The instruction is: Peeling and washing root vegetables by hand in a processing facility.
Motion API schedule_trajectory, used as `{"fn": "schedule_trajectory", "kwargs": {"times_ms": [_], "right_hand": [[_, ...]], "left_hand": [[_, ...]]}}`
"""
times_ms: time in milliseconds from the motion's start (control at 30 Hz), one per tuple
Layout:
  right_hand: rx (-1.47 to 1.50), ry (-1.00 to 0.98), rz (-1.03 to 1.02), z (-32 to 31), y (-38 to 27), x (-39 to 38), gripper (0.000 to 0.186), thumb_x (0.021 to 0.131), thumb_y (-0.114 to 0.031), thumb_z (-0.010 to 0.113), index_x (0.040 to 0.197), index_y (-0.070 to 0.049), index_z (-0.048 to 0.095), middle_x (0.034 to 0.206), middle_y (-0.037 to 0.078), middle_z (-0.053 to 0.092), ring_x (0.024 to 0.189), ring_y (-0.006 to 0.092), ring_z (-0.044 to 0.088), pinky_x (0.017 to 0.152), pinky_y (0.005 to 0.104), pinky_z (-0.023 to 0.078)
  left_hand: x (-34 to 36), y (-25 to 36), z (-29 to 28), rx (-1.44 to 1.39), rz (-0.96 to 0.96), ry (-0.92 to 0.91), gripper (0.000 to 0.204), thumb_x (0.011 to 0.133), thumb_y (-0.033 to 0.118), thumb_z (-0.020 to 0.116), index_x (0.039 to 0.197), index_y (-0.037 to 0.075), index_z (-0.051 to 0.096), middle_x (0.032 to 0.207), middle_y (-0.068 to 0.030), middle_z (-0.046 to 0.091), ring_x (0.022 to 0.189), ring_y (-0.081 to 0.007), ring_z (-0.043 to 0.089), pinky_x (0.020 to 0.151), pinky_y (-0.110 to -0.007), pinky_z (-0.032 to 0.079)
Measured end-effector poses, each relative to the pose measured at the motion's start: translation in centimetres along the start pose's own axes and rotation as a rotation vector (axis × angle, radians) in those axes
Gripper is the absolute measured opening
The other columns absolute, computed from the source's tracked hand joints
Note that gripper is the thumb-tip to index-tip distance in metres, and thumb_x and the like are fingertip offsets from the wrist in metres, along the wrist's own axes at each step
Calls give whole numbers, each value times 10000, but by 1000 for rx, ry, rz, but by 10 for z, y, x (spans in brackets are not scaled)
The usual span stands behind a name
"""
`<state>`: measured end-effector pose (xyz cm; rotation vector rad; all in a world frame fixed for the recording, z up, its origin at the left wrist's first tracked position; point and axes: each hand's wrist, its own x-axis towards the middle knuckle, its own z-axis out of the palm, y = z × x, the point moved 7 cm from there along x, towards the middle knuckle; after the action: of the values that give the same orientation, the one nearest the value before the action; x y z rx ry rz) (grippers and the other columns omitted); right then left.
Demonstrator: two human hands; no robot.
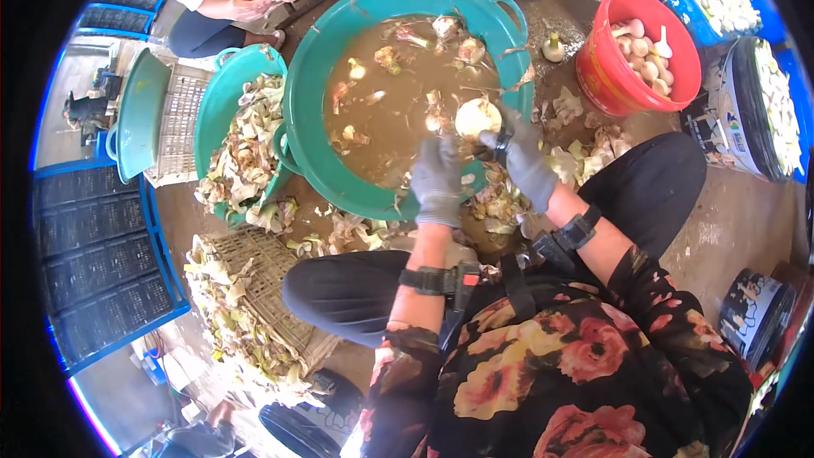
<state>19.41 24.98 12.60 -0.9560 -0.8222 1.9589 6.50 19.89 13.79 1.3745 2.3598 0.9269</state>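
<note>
Both hands wear grey gloves and meet over the near rim of a large green basin (pixel 303 93) of muddy brown water. A pale, round bulb (pixel 477 119) is held up between them, against the fingertips of my right hand (pixel 527 161). The right fingers close round a dark handle (pixel 502 149), whose far end I cannot make out. My left hand (pixel 437 171) is curled shut just left of the bulb; what its fingers hold is hidden. Past its knuckles lies a smaller rooty bulb (pixel 435 123). Several dirty bulbs (pixel 387 59) float farther out in the water.
At the right stands a red bucket (pixel 593 76) of pale bulbs, beside a dark tub (pixel 746 110) heaped with white pieces. Peeled leaves (pixel 254 127) fill a smaller green basin on the left. A woven basket (pixel 280 280) lies near my left knee. Another person's hands (pixel 254 2) work opposite.
</note>
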Motion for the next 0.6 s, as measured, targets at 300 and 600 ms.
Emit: {"fn": "schedule_trajectory", "kwargs": {"times_ms": [300,600], "right_hand": [[122,124,-71,11,16,-3,411,663,-24,561,1036,-19,387,946,70,500,849,154,512,685,261,460],[575,-270,313,19,17,-13,423,735,-192,511,1094,-14,374,902,188,524,657,190,555,525,250,466]], "left_hand": [[4,16,-2,-52,51,25,91,756,158,445,747,68,460,594,-150,503,574,-343,498,506,-398,384],[8,-81,-14,-255,-208,119,120,763,133,469,717,22,477,513,-104,430,447,-145,424,441,-302,370]]}}
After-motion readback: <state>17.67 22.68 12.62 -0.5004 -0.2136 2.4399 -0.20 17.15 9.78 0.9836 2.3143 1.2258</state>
